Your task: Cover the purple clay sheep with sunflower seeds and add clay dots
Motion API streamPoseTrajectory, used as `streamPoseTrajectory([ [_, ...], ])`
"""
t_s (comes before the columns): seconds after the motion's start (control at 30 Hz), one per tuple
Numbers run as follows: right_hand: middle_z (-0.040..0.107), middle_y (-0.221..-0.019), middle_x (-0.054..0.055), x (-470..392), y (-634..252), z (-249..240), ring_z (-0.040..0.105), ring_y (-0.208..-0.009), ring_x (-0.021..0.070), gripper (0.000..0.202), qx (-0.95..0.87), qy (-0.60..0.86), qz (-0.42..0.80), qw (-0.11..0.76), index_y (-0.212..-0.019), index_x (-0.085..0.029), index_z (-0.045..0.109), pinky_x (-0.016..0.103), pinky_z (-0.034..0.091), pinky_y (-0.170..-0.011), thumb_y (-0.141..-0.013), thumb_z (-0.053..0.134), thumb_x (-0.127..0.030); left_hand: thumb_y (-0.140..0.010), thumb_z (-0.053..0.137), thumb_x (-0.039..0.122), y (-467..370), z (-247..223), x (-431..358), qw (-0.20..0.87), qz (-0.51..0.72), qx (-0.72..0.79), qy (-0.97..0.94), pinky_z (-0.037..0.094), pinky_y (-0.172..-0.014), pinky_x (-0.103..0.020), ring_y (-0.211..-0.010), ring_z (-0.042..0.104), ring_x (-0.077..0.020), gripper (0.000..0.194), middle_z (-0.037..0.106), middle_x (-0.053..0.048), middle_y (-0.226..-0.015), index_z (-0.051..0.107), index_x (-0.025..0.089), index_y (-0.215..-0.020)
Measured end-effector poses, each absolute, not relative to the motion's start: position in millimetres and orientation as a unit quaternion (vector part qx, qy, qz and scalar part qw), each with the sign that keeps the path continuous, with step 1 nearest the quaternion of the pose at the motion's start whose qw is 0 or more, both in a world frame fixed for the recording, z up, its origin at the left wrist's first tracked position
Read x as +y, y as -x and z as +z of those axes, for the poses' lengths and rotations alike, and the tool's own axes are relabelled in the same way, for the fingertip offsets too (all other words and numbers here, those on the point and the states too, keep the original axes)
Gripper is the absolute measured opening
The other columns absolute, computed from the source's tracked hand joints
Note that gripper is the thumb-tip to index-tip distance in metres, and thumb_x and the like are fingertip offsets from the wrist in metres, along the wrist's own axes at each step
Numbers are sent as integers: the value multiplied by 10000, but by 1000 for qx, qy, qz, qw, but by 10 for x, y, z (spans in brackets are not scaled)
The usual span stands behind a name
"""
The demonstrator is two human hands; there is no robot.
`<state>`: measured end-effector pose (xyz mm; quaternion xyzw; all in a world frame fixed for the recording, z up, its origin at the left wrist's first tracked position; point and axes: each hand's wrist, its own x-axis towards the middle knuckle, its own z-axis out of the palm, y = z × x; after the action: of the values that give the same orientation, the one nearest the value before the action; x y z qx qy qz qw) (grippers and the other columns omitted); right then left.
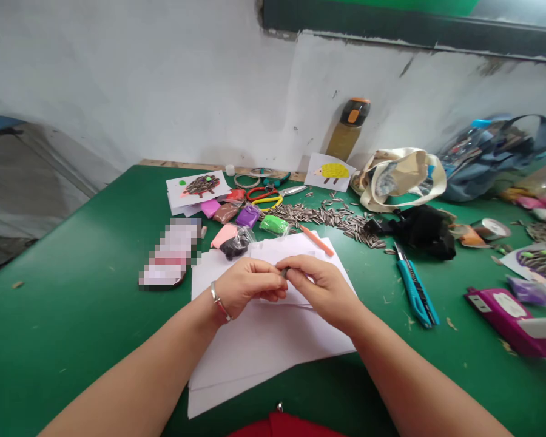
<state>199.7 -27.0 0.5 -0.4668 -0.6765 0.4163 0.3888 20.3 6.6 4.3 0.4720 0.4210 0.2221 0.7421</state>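
My left hand (257,280), with a silver bangle at the wrist, is closed, fingers curled and thumb pressed in. Its fingertips meet those of my right hand (325,288), which pinches a small dark grey piece (285,273) between thumb and forefinger. Whether this piece is clay or a seed is too small to tell. Both hands are above stacked white paper sheets (264,346). Just beyond lie an orange pen (317,241) and packets of modelling clay: bright green (274,225), black (236,244) and purple (248,215).
Sunflower seeds (327,215) spread behind the paper, near scissors (295,190). A phone (173,252) lies left; a teal utility knife (416,294) and magenta device (505,318) lie right. Hedgehog pictures (330,172), a bottle (346,130) and a cloth bag (373,182) stand at the back.
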Motion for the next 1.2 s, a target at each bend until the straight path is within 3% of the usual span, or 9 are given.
streamPoseTrajectory([
  [0.27, 696, -820, -15, -241, -2000, -10, 615, -731, 126, 157, -642, 499, 413, 410, -873, -231, 689, 267, 478, -669, -843, 544, -180, -731, 703, 350, -201, 19, 76, 698, 249, 411, -531, 478, -664, -244, -677, 585, -123, 223, 682, -46, -741, 725, 130, -758],
  [0.6, 678, -892, 25, -282, -1986, -16, 602, -820, 160, 287, -775, 466, 270, 331, -963, -227, 649, 297, 461, -731, -858, 410, -109, -812, 579, 362, -250, 60, 60, 533, 243, 452, -673, 439, -608, -227, -628, 567, -132, 298, 641, -9, -626, 671, 153, -620],
  [0.73, 650, -760, -4, -206, -2093, -69, 620, -778, 167, 164, -702, 547, 274, 364, -873, -236, 605, 294, 450, -734, -864, 451, -180, -857, 545, 360, -233, 45, 49, 413, 259, 481, -729, 457, -675, -240, -732, 625, -158, 271, 713, -8, -761, 718, 191, -735],
  [0.83, 652, -761, -6, -90, -2205, -133, 630, -935, 194, 84, -619, 577, 320, 425, -840, -241, 557, 313, 443, -796, -859, 476, -235, -884, 517, 324, -203, -5, 70, 300, 269, 483, -778, 453, -706, -252, -755, 637, -158, 265, 723, 2, -787, 710, 207, -744],
  [0.93, 635, -775, 7, 11, -2276, -205, 607, -1027, 221, 46, -592, 589, 334, 438, -790, -234, 553, 304, 444, -756, -810, 513, -241, -899, 496, 327, -180, -96, 106, 225, 267, 465, -813, 469, -720, -270, -776, 651, -168, 261, 734, -10, -835, 709, 211, -804],
  [1.07, 569, -634, -23, 88, -2300, -313, 631, -836, 206, 108, -586, 602, 329, 432, -826, -228, 602, 294, 445, -679, -754, 521, -225, -898, 502, 349, -177, -222, 150, 152, 271, 424, -851, 493, -846, -347, -919, 655, -218, 272, 726, -73, -997, 687, 179, -1003],
  [1.13, 645, -732, -1, 106, -2301, -358, 626, -741, 185, 190, -582, 610, 330, 424, -892, -221, 645, 303, 452, -665, -748, 522, -228, -897, 504, 327, -185, -262, 165, 127, 265, 394, -871, 484, -893, -389, -968, 639, -235, 276, 708, -98, -1046, 671, 156, -1037],
  [1.2, 698, -955, 49, 115, -2300, -392, 644, -821, 194, 196, -595, 609, 326, 411, -864, -219, 680, 315, 461, -707, -756, 517, -224, -896, 506, 309, -195, -288, 175, 113, 257, 374, -884, 474, -916, -413, -996, 622, -243, 267, 692, -106, -1069, 662, 151, -1046],
])
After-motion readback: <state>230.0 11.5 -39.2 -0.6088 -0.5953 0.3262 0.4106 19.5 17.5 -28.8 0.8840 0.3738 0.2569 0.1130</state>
